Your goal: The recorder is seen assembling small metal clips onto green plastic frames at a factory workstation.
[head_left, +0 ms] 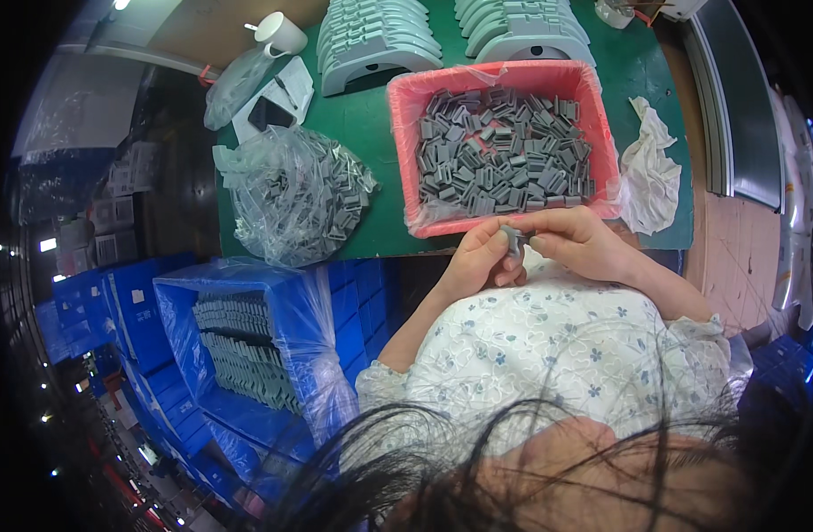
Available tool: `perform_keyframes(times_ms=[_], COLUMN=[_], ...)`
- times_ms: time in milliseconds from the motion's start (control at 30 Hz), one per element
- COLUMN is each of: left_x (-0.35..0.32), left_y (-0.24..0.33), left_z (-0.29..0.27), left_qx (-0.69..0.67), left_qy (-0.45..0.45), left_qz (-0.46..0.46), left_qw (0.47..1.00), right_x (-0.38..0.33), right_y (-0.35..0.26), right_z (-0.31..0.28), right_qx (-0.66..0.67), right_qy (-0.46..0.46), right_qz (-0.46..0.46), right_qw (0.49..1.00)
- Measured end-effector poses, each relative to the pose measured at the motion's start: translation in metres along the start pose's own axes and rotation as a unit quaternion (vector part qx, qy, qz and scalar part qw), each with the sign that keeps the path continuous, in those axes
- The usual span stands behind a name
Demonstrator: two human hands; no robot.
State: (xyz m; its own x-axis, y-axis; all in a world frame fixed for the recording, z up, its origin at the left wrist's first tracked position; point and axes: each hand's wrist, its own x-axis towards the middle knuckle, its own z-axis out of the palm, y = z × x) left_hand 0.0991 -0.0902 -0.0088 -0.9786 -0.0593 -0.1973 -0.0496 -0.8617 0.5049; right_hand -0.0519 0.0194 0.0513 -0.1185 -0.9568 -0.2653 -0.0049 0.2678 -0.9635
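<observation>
— Green table (pixel 371 133), pink tray (pixel 404 133) at its near edge; any room?
— Little: the bag of clips (pixel 291 191) crowds the left.
— And the small grey clip (pixel 511 239)?
— Light and stiff, I'd say. Left hand (pixel 479 259) and right hand (pixel 577 241) pinch it together at the ends, just below the tray.

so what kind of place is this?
Likely a small-parts assembly bench in a factory: a pink tray heaped with grey plastic clips, stacked grey mouldings, blue crates, both hands on one clip.

A tray (pixel 406 124) of small parts sits on the table (pixel 371 133). A bag (pixel 291 195) lies left of it, a cloth (pixel 650 168) right. Stacked mouldings (pixel 375 40) stand behind.
</observation>
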Motion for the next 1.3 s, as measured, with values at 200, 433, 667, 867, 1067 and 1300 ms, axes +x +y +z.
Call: perform_keyframes(times_ms=[200,433,667,867,1067,1300], left_x=[0.001,0.01,-0.029,-0.029,-0.064,-0.059], left_y=[-0.005,0.002,-0.006,-0.013,-0.019,-0.021], left_z=[0.002,0.004,0.002,-0.005,0.009,-0.005], left_qx=[0.023,-0.016,0.101,0.092,0.054,0.024], left_qy=[-0.012,0.014,0.193,0.083,0.145,0.142], left_qz=[-0.004,0.007,0.074,0.192,0.307,0.302], left_qw=[1.0,1.0,0.973,0.973,0.939,0.943], right_x=[-0.001,0.008,0.032,0.043,0.08,0.084], right_y=[0.0,-0.004,-0.017,0.035,0.008,-0.009], right_z=[-0.006,-0.011,0.014,0.014,0.042,0.056], right_qx=[-0.012,0.022,-0.089,0.019,0.0,0.031], right_qy=[-0.007,-0.008,-0.102,-0.06,-0.268,-0.27], right_qz=[0.006,0.02,0.043,-0.027,-0.08,-0.056], right_qw=[1.0,1.0,0.99,0.998,0.96,0.961])
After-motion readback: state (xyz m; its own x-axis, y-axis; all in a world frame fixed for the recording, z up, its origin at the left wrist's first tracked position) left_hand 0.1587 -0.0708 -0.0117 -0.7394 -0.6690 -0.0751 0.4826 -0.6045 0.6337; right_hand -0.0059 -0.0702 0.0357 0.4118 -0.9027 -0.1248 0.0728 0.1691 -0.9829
